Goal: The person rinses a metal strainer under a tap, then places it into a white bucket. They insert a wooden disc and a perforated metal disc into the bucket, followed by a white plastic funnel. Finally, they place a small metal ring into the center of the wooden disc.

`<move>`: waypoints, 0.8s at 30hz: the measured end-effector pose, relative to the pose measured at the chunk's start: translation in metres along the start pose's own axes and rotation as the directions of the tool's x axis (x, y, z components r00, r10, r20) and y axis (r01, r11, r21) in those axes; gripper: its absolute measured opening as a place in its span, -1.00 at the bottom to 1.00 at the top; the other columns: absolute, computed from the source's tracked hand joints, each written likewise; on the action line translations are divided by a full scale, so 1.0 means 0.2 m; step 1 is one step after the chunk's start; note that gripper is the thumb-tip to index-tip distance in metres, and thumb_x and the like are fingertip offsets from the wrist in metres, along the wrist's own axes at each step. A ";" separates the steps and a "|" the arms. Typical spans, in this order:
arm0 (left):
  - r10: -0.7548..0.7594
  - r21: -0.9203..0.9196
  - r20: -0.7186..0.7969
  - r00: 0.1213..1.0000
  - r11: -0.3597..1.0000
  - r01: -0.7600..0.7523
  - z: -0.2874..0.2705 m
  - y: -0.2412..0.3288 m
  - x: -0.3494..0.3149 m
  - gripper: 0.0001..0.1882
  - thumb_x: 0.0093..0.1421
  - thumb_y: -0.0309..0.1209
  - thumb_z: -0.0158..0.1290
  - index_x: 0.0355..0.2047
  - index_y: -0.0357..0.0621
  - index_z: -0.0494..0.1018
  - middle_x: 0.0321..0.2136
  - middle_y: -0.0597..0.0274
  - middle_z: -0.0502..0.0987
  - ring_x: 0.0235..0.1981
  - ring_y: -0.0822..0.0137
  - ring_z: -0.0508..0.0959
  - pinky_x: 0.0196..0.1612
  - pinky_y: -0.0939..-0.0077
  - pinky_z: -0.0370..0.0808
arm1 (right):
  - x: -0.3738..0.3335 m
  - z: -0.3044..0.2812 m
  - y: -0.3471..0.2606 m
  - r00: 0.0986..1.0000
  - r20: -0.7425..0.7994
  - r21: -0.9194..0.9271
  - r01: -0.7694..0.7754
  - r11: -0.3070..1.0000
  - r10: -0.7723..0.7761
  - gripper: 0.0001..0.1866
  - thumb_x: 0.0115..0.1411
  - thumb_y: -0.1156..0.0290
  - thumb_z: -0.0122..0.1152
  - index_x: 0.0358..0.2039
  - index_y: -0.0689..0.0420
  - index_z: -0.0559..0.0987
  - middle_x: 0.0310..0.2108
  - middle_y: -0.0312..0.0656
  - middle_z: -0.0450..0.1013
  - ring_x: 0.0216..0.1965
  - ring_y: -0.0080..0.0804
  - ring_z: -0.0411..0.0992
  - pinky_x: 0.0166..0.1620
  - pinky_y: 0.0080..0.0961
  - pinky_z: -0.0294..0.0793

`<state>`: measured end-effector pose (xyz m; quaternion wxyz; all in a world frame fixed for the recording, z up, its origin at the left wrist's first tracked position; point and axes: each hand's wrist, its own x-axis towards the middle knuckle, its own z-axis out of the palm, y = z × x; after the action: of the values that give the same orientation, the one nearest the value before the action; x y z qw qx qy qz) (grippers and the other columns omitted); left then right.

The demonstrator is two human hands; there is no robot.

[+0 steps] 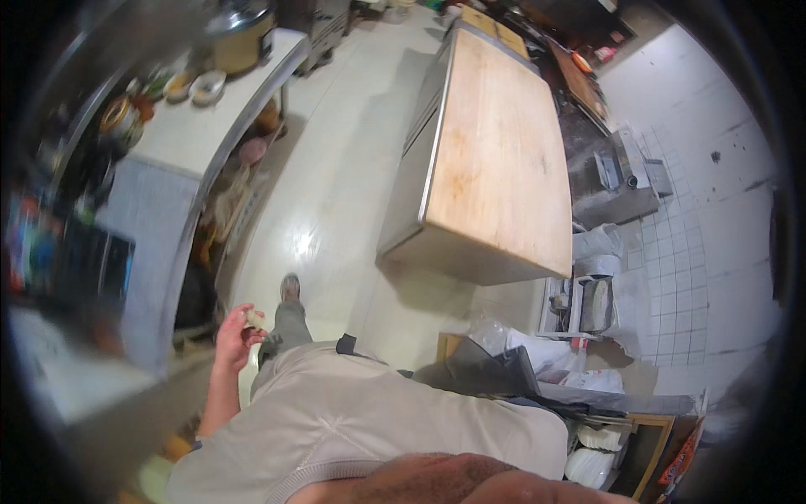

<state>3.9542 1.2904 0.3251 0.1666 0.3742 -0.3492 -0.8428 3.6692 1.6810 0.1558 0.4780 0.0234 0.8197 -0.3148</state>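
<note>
My left hand [233, 338] is at the lower left, beside my trouser leg, with its fingers curled round a small pale, cream-coloured lump [254, 318]. What kind of thing the lump is, I cannot make out. The hand is over the floor, apart from the nearby counter. My right hand is out of the picture; my light beige shirt [336, 412] fills the lower middle.
To the left runs a counter [155, 202] bearing small bowls [207, 87] and a large pot [239, 46], with a shelf of goods below. A wood-topped table [499, 151] stands ahead right. White bags [546, 351] lie near a grey bin at lower right. Pale floor [327, 151] runs between.
</note>
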 end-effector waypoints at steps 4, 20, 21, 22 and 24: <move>-0.073 0.177 0.193 0.978 0.983 0.038 0.38 0.57 0.92 -0.58 0.55 -0.17 -0.08 0.22 -0.21 0.38 -0.06 0.06 0.63 -0.34 0.24 0.67 -0.27 0.42 0.61 | 0.30 -0.18 -0.85 0.993 -0.111 0.135 0.048 0.990 -0.033 -0.84 0.27 0.37 0.28 -0.29 0.20 0.56 -0.55 -0.13 0.46 -0.65 -0.35 0.41 -0.59 -0.30 0.36; -0.114 0.397 0.320 0.941 0.917 -0.024 2.05 2.13 4.12 -0.69 0.48 -0.33 0.08 0.11 -0.24 0.54 -0.14 0.23 0.64 -0.14 0.41 0.61 -0.13 0.46 0.58 | 2.27 -1.15 -2.96 0.989 -0.003 0.208 -0.147 0.967 0.151 -0.82 0.25 0.40 0.32 -0.24 0.26 0.63 -0.47 -0.14 0.55 -0.58 -0.40 0.47 -0.52 -0.33 0.45; -0.129 0.428 0.275 0.953 0.904 -0.002 2.09 2.21 4.28 -0.69 0.46 -0.33 0.10 0.11 -0.23 0.55 -0.14 0.25 0.64 -0.14 0.42 0.61 -0.12 0.46 0.58 | 2.40 -1.24 -3.12 0.990 0.004 0.189 -0.142 0.972 0.144 -0.82 0.25 0.40 0.33 -0.24 0.26 0.64 -0.46 -0.14 0.55 -0.58 -0.40 0.48 -0.51 -0.34 0.46; -0.094 0.433 0.272 0.958 0.901 -0.034 2.11 2.28 4.43 -0.69 0.45 -0.33 0.11 0.11 -0.22 0.55 -0.14 0.27 0.64 -0.14 0.44 0.61 -0.11 0.47 0.59 | 2.51 -1.33 -3.27 0.990 0.011 0.166 -0.137 0.977 0.137 -0.81 0.25 0.40 0.33 -0.24 0.27 0.64 -0.46 -0.14 0.56 -0.57 -0.40 0.48 -0.51 -0.34 0.46; -0.032 0.436 0.242 0.970 0.897 -0.079 2.15 2.41 4.80 -0.69 0.43 -0.34 0.15 0.12 -0.19 0.56 -0.14 0.31 0.64 -0.14 0.46 0.61 -0.10 0.49 0.60 | 2.79 -1.50 -3.60 0.992 0.013 0.139 -0.127 0.982 0.126 -0.81 0.24 0.40 0.33 -0.23 0.28 0.65 -0.45 -0.14 0.57 -0.56 -0.41 0.49 -0.50 -0.34 0.47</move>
<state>3.0048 0.6321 0.3807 0.0436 0.2918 -0.5536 -0.7788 2.8920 1.1200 0.1700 0.4960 0.1080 0.7915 -0.3404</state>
